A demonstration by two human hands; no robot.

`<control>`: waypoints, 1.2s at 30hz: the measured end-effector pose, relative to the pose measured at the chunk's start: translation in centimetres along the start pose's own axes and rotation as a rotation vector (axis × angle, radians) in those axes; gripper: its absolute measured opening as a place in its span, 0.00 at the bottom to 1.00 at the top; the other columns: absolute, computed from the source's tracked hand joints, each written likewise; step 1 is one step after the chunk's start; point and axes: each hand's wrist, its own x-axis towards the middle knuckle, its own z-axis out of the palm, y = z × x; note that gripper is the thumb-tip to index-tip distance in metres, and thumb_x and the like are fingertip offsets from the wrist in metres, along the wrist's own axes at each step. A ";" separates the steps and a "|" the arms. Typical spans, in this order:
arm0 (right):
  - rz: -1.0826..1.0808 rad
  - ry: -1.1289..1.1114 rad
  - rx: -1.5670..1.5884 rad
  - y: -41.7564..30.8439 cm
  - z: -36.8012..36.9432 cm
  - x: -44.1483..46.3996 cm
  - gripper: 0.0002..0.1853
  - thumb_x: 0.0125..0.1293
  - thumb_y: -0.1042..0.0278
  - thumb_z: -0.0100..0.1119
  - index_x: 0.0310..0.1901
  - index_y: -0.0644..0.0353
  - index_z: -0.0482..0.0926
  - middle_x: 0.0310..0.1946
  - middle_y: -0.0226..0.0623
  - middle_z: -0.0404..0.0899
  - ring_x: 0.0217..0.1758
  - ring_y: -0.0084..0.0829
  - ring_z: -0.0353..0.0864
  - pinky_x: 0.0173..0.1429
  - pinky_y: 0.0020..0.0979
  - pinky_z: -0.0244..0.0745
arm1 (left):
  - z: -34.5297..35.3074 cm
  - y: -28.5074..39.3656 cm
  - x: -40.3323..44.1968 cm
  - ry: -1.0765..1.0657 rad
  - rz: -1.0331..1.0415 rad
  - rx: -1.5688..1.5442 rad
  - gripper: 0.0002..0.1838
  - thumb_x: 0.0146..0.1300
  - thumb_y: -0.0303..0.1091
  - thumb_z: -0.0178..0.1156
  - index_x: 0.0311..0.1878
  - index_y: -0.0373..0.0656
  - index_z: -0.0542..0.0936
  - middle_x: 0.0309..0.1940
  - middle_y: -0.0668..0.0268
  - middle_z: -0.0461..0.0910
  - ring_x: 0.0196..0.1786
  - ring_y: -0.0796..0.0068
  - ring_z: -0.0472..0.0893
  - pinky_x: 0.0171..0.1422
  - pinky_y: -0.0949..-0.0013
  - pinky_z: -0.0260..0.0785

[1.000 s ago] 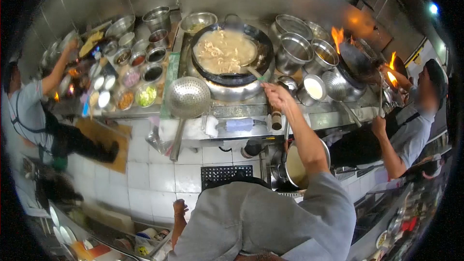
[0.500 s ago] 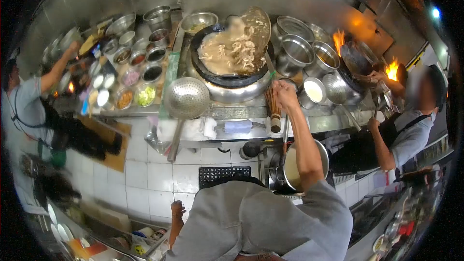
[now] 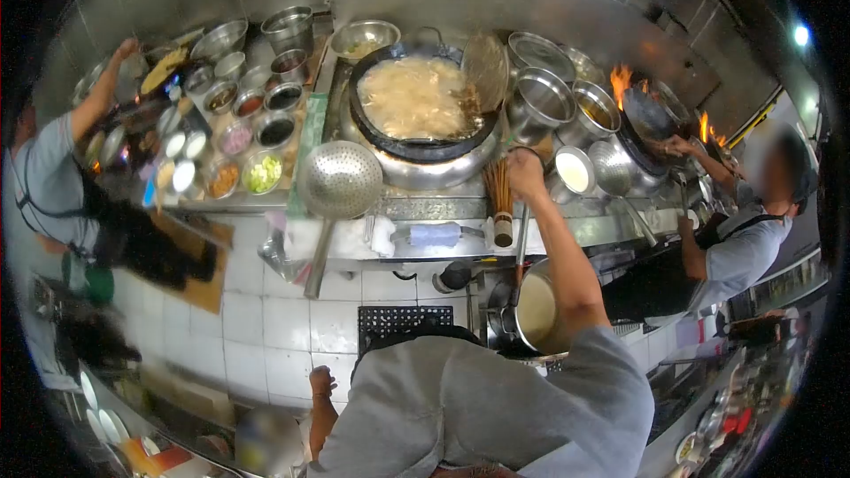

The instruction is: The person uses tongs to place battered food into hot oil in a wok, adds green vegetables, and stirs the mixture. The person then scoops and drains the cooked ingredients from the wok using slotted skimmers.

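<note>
Now your right hand [image 3: 527,175] grips one skimmer [image 3: 486,71], lowered to the wok's [image 3: 416,149] right edge — left hand [image 3: 322,381] curled, two perforated ladles [image 3: 341,181] nearby.

The steel counter [image 3: 434,204] carries metal pots [image 3: 537,119], bowls [image 3: 343,47] and a strainer [image 3: 340,181] (handle overhanging the front edge).

Right hand [image 3: 528,175] gripping skimmer [image 3: 486,69], wok [image 3: 423,150] of frothy liquid [image 3: 409,99]

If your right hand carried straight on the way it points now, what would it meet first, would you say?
Leaving aside the scoop it holds, the right hand would probably meet the near right edge of the wok first, though depth is hard to judge here.
</note>
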 end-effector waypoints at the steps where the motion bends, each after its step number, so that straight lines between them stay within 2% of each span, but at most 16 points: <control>1: -0.002 -0.004 0.001 -1.3 0.6 -2.1 0.03 0.63 0.72 0.49 0.34 0.59 0.72 0.17 0.28 0.67 0.08 0.21 0.59 0.08 0.27 0.53 | -0.6 -2.3 1.1 -0.030 0.097 0.059 0.08 0.57 0.36 0.52 0.38 0.46 0.76 0.23 0.69 0.70 0.20 0.75 0.73 0.17 0.71 0.68; 3: 0.327 -0.212 0.582 -2.4 1.5 -4.7 0.02 0.64 0.72 0.49 0.37 0.59 0.71 0.17 0.27 0.66 0.08 0.19 0.56 0.08 0.25 0.51 | -0.6 -3.2 1.8 -0.060 0.197 0.119 0.09 0.57 0.36 0.53 0.39 0.46 0.77 0.23 0.69 0.71 0.20 0.75 0.73 0.17 0.71 0.68; 4: 0.328 -0.211 0.582 -2.3 1.7 -4.5 0.02 0.64 0.72 0.49 0.37 0.59 0.71 0.17 0.27 0.66 0.08 0.19 0.56 0.08 0.25 0.51 | -0.2 -3.4 1.7 -0.052 0.134 0.074 0.09 0.57 0.36 0.53 0.39 0.46 0.77 0.22 0.69 0.71 0.20 0.74 0.73 0.17 0.70 0.68; 7: 0.419 -0.404 0.891 -0.5 1.9 -3.3 0.04 0.65 0.73 0.48 0.40 0.60 0.70 0.17 0.25 0.64 0.07 0.16 0.53 0.07 0.21 0.48 | 0.8 -4.6 0.9 -0.033 -0.060 -0.042 0.10 0.56 0.36 0.53 0.39 0.45 0.77 0.21 0.69 0.70 0.18 0.73 0.73 0.17 0.68 0.69; 9: 0.471 -0.492 1.218 0.8 1.7 -2.0 0.04 0.68 0.73 0.44 0.41 0.61 0.68 0.16 0.25 0.63 0.08 0.16 0.54 0.07 0.21 0.49 | 1.2 -3.5 1.3 -0.017 -0.171 -0.120 0.10 0.55 0.35 0.54 0.39 0.45 0.77 0.21 0.68 0.70 0.17 0.72 0.73 0.17 0.66 0.69; 10: 0.364 -0.506 1.178 1.3 1.6 -2.8 0.05 0.67 0.73 0.46 0.42 0.62 0.70 0.18 0.24 0.64 0.09 0.12 0.53 0.07 0.18 0.45 | 1.1 -2.9 1.1 -0.016 -0.186 -0.124 0.10 0.55 0.35 0.53 0.39 0.45 0.77 0.21 0.68 0.70 0.18 0.72 0.73 0.17 0.66 0.69; 15: 0.305 -0.330 1.056 -0.9 1.2 -5.5 0.06 0.68 0.70 0.48 0.40 0.62 0.71 0.17 0.25 0.65 0.09 0.13 0.54 0.08 0.19 0.47 | 0.8 0.4 0.1 -0.029 -0.153 -0.083 0.08 0.56 0.36 0.53 0.38 0.46 0.76 0.21 0.69 0.70 0.18 0.73 0.73 0.18 0.66 0.69; 17: 0.157 -0.287 0.810 -1.5 0.8 -6.1 0.06 0.68 0.69 0.49 0.37 0.62 0.72 0.17 0.25 0.66 0.09 0.14 0.55 0.08 0.19 0.48 | 0.4 1.2 -0.2 -0.031 -0.148 -0.065 0.07 0.57 0.36 0.53 0.37 0.46 0.76 0.21 0.69 0.70 0.19 0.73 0.73 0.18 0.66 0.70; 20: 0.080 -0.246 0.648 -2.2 0.0 -6.5 0.07 0.68 0.68 0.49 0.34 0.59 0.72 0.17 0.25 0.67 0.09 0.14 0.56 0.08 0.19 0.48 | 0.2 2.0 -0.5 -0.031 -0.142 -0.054 0.06 0.57 0.36 0.53 0.36 0.47 0.75 0.21 0.69 0.70 0.19 0.74 0.73 0.18 0.66 0.70; 27: 0.156 -0.092 0.672 -3.9 -0.8 -4.7 0.08 0.69 0.68 0.47 0.32 0.58 0.73 0.17 0.27 0.68 0.08 0.16 0.58 0.08 0.23 0.48 | 0.5 3.4 -1.1 -0.038 -0.128 -0.054 0.05 0.58 0.36 0.53 0.34 0.48 0.74 0.22 0.69 0.70 0.20 0.74 0.73 0.19 0.66 0.70; 29: 0.092 -0.084 0.595 -0.9 0.2 -1.9 0.06 0.67 0.68 0.48 0.33 0.58 0.73 0.18 0.29 0.69 0.08 0.18 0.60 0.07 0.24 0.49 | 0.8 3.4 -1.1 -0.023 -0.123 -0.069 0.05 0.59 0.35 0.53 0.33 0.47 0.74 0.23 0.68 0.71 0.20 0.73 0.74 0.19 0.67 0.71; 31: -0.223 0.289 -0.067 2.6 1.8 0.8 0.05 0.65 0.70 0.48 0.31 0.58 0.72 0.16 0.27 0.67 0.10 0.21 0.63 0.09 0.25 0.54 | 1.0 2.7 -0.7 -0.027 -0.140 -0.082 0.05 0.59 0.35 0.52 0.31 0.46 0.74 0.22 0.68 0.70 0.20 0.73 0.74 0.19 0.66 0.71; 32: -0.221 0.293 -0.067 3.0 2.2 0.4 0.05 0.65 0.70 0.48 0.31 0.58 0.72 0.16 0.27 0.67 0.10 0.21 0.63 0.09 0.25 0.54 | 0.9 2.3 -0.5 -0.028 -0.155 -0.094 0.05 0.58 0.34 0.51 0.30 0.46 0.74 0.22 0.67 0.70 0.20 0.72 0.74 0.19 0.66 0.71; 34: -0.552 0.408 -0.305 3.7 4.0 -1.1 0.04 0.64 0.72 0.46 0.35 0.60 0.70 0.17 0.27 0.65 0.12 0.22 0.64 0.10 0.27 0.57 | 0.7 2.1 -0.2 -0.057 -0.086 -0.044 0.05 0.58 0.34 0.51 0.30 0.46 0.74 0.21 0.67 0.69 0.20 0.72 0.74 0.19 0.66 0.71; 35: -0.550 0.413 -0.305 1.3 4.3 -3.2 0.04 0.64 0.72 0.46 0.35 0.60 0.70 0.17 0.27 0.65 0.12 0.22 0.64 0.10 0.27 0.57 | 0.6 2.2 -0.2 -0.085 -0.021 0.005 0.05 0.58 0.33 0.50 0.29 0.46 0.74 0.21 0.67 0.69 0.20 0.72 0.74 0.19 0.66 0.71; 36: -0.129 0.140 0.111 -3.1 4.0 -6.5 0.03 0.64 0.73 0.45 0.37 0.60 0.69 0.18 0.27 0.65 0.12 0.22 0.63 0.11 0.27 0.56 | 0.4 2.0 -0.1 -0.114 0.042 0.058 0.05 0.58 0.33 0.50 0.29 0.46 0.73 0.21 0.67 0.69 0.20 0.72 0.74 0.19 0.66 0.71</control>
